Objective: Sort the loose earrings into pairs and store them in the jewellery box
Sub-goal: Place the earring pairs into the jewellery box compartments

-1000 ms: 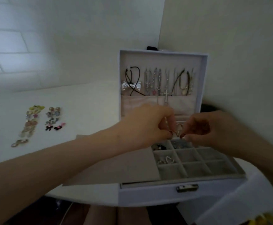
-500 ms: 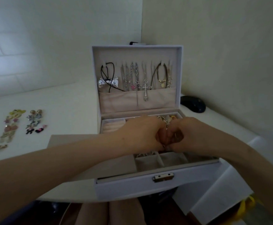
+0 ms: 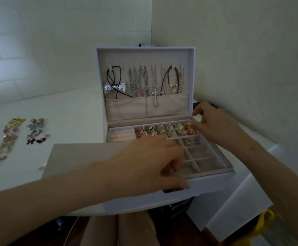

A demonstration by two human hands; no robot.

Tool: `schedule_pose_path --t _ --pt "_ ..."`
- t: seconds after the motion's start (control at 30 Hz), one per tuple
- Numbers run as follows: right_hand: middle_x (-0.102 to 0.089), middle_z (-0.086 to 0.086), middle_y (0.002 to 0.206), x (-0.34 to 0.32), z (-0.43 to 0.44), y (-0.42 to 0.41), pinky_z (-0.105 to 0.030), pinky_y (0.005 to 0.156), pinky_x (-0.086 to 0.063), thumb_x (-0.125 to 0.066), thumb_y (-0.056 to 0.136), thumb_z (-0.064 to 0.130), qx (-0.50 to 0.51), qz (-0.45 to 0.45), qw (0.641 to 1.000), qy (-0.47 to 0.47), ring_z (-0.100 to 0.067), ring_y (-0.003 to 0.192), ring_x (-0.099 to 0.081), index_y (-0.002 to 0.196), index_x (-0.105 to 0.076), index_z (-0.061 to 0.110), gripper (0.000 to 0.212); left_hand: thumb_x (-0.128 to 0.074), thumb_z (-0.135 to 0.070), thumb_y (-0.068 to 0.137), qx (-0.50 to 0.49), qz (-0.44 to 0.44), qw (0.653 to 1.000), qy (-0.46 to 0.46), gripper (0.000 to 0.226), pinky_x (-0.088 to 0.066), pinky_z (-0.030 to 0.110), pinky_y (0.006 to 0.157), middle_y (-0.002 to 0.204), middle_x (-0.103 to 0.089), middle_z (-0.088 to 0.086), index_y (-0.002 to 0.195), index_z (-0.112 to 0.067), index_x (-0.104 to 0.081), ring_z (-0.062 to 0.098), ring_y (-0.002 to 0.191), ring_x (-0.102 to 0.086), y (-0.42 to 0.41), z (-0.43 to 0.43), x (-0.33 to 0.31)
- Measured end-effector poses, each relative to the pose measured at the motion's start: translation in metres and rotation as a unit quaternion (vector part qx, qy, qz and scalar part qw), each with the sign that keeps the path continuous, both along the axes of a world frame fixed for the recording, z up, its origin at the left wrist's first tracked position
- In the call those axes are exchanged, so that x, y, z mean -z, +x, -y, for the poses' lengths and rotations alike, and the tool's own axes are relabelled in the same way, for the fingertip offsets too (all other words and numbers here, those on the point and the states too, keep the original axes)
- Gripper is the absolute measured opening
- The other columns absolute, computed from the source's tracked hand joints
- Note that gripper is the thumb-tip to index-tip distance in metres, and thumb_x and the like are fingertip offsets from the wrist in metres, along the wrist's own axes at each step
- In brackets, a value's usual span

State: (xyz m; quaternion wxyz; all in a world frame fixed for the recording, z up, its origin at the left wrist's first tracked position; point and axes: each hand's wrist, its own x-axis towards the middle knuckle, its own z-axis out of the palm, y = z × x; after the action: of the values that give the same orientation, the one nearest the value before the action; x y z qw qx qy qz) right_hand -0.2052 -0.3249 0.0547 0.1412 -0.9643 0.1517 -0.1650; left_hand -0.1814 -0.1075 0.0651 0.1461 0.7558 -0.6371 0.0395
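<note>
White tabletop (image 3: 70,110) fills the left and middle, running to the corner of two pale walls. The jewellery box (image 3: 212,181), white outside and beige inside, stands open at the table's near edge with its lid (image 3: 144,55) upright. A flat beige panel (image 3: 84,157) lies just beside the box on its left, partly under the left forearm. The left hand (image 3: 148,167) hangs over the front left of the divided tray, its fingers (image 3: 175,166) curled down into the small compartments and the thumb reaching past the front rim; whether they grip anything cannot be told, since the hand hides what lies beneath. The right hand (image 3: 217,126) is at the box's back right corner, fingers loosely spread and closed round nothing, one raised by the lid's lower edge and another touching the rightmost pieces in the ring row (image 3: 162,131). Necklaces (image 3: 144,82) hang inside the lid above a fabric pocket. The loose earrings (image 3: 18,137) lie in two columns on the far left of the table, well apart from both hands. A few small stored earrings (image 3: 190,143) sit in a tray compartment between the two hands, touched by neither.
</note>
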Motion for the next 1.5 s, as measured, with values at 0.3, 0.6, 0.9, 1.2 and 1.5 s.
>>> schedule_pose_path --t 0.3,0.6,0.9,1.2,1.5 --pt "-0.064 -0.015 0.107 0.011 0.015 0.027 -0.033 0.075 -0.046 -0.05 0.094 0.026 0.032 -0.061 0.997 0.017 -0.026 0.093 -0.06 0.112 -0.06 0.005 0.03 -0.075 -0.05 0.065 0.101 0.193 0.975 -0.046 0.057 -0.026 0.023 0.068 0.089 -0.063 -0.006 0.098 -0.022 -0.038 0.012 0.08 -0.053 -0.002 -0.001 0.02" --pt "-0.054 -0.007 0.072 0.014 0.007 0.043 -0.029 0.057 -0.036 -0.047 0.095 0.022 0.04 -0.037 0.998 -0.002 -0.023 0.071 -0.052 0.074 -0.056 0.005 0.028 -0.073 -0.036 0.072 0.081 0.17 0.981 -0.041 0.043 -0.027 0.023 0.066 0.087 -0.057 -0.005 0.095 -0.02 -0.041 0.01 0.081 -0.041 0.012 -0.012 0.016" --pt "-0.041 0.0 0.06 0.02 -0.039 0.093 -0.026 0.046 -0.023 -0.044 0.094 0.019 -0.005 -0.005 1.0 0.013 -0.022 0.067 -0.046 0.07 -0.048 0.006 0.028 -0.069 -0.037 0.073 0.01 0.16 0.987 -0.001 0.036 -0.03 0.021 0.059 0.079 -0.051 -0.009 0.09 -0.023 -0.04 0.009 0.07 -0.047 0.043 -0.06 0.016" --pt "-0.052 -0.009 0.074 0.016 -0.075 0.133 -0.029 0.057 -0.031 -0.045 0.095 0.02 -0.038 -0.019 0.999 0.004 -0.025 0.071 -0.049 0.083 -0.059 0.002 0.026 -0.068 -0.039 0.073 -0.062 0.142 0.988 -0.024 0.031 -0.03 0.021 0.057 0.083 -0.056 -0.007 0.089 -0.021 -0.049 0.014 0.07 -0.052 0.057 -0.09 0.02" --pt "-0.065 -0.014 0.101 0.007 -0.073 0.146 -0.032 0.069 -0.041 -0.047 0.095 0.025 -0.048 -0.041 0.993 -0.101 -0.029 0.091 -0.059 0.103 -0.064 0.005 0.027 -0.055 -0.047 0.087 -0.162 0.083 0.983 -0.036 0.032 -0.044 0.027 0.07 0.095 -0.057 -0.009 0.107 -0.022 -0.056 0.011 0.085 -0.055 0.06 -0.09 0.0"
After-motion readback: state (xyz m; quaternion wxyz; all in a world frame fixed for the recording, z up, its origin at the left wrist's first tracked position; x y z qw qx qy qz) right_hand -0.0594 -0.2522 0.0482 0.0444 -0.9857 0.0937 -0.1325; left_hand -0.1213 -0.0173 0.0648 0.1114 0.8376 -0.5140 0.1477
